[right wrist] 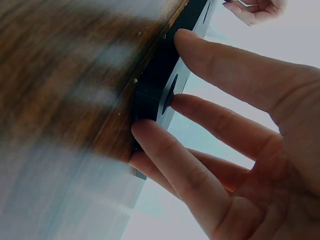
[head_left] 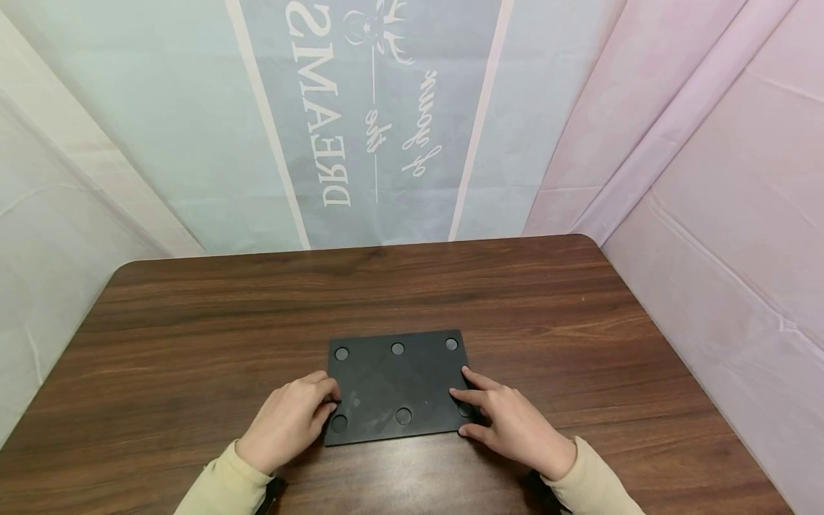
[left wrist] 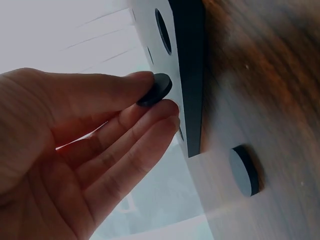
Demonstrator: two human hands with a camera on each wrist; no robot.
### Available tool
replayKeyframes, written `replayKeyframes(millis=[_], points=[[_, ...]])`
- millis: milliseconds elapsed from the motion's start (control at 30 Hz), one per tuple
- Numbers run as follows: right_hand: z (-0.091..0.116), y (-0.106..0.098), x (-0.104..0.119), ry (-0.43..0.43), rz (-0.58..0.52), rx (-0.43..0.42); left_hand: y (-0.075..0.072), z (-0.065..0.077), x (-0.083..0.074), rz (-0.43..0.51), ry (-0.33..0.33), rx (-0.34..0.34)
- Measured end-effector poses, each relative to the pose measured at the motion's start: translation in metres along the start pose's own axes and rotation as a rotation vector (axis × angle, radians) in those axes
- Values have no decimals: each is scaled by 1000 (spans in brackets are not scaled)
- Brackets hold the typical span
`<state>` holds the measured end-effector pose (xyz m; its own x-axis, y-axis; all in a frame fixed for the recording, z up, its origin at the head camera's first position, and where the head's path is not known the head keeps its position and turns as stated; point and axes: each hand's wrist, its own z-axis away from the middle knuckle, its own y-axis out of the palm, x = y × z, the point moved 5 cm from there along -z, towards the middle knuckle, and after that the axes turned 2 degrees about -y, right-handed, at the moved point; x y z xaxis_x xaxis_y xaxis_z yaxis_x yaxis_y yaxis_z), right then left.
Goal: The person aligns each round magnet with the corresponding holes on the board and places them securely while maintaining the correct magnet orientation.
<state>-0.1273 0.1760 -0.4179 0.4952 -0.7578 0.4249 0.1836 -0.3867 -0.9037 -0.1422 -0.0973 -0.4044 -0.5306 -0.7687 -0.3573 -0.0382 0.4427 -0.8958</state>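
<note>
A flat black rectangular board (head_left: pixel 380 383) with several round recesses lies on the table. At its left edge, my left hand (head_left: pixel 286 418) pinches a small black disc (left wrist: pixel 159 90) between thumb and fingers, just over the board's surface in the left wrist view. Another black disc (left wrist: pixel 242 171) lies flat on the tabletop beside the board; in the head view it is hidden. My right hand (head_left: pixel 511 422) rests its spread fingers on the near right corner. Its thumb touches the near edge, one finger touches the top by the corner recess (right wrist: pixel 170 95), and others touch the right side.
The brown wood-grain table (head_left: pixel 225 315) extends around the board on all sides, with rounded far corners. A pale printed cloth (head_left: pixel 399 143) hangs behind the far edge, and light cloth walls (head_left: pixel 727 193) stand at both sides.
</note>
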Motion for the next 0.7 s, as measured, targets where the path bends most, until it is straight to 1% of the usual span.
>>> replayKeyframes(millis=[233,467,700], points=[[-1,-1,1,-1,-3,1,1,-1,-3,38,13,45],[-1,-2,2,-1,0,1,3,2,-5,81,45,72],[-1,-2,3,0,4,-2,5,2,-4,91,40,90]])
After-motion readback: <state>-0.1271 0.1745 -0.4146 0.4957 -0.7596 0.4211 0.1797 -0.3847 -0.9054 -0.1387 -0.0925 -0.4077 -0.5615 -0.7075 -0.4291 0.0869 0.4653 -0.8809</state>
